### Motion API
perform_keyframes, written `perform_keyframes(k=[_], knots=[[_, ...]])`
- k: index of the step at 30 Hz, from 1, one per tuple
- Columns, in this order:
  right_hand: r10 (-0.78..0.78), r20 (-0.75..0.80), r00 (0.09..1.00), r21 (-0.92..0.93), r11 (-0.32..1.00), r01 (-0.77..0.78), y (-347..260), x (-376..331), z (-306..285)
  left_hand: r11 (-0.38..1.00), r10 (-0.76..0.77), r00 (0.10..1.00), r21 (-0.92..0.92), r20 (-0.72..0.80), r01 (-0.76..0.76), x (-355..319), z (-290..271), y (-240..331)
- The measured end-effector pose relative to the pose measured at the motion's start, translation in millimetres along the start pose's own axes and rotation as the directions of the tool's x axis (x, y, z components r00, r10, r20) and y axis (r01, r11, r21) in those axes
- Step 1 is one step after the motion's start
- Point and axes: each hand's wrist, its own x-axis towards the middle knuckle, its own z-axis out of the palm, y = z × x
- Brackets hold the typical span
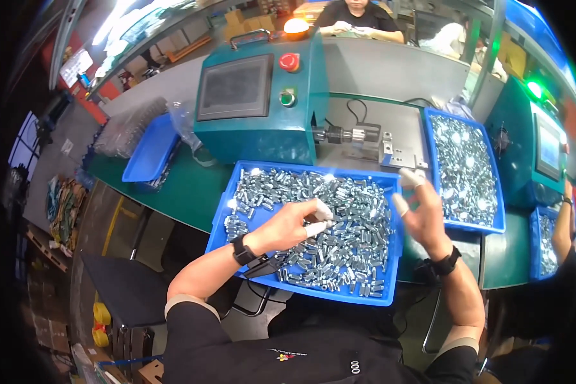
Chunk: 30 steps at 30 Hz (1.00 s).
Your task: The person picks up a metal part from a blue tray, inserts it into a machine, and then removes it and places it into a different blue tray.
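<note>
Metal pcs (329,253) under L hand (287,225), grip unclear

single head view, wide fisheye: from wearer's head, looks down and forward over black shirt (249,361) onto bench (179,185); left hand (288,224) and right hand (424,217) at close range, green machine (256,144) farther, person (357,18) at far side; straight edges bend toward dark rim.

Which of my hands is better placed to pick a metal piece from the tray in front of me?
Left, I'd judge: your left hand is over the metal pieces in the front blue tray, while your right hand is out by its right side.
</note>
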Motion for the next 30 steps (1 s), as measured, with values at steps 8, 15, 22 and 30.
perform_keyframes(k=[8,15,22,30], knots=[[-0.140,0.008,0.990,0.130,0.982,0.138,12.2,-8.4,33.6,0.943,0.085,0.994,0.316,0.070,-0.103,28.2,10.8,15.9],[-0.118,-0.057,0.991,0.146,0.981,0.125,13.9,-8.9,27.7,0.719,0.396,0.907,0.567,0.141,-0.402,94.5,-0.1,67.5],[-0.100,-0.059,0.993,0.147,0.983,0.108,16.2,-15.2,22.9,0.909,0.270,0.957,0.354,-0.104,-0.218,193.9,1.9,91.9],[-0.100,-0.067,0.993,0.176,0.978,0.110,17.5,-13.4,23.7,0.851,0.277,0.954,0.491,-0.117,-0.187,230.1,-1.5,55.2]])
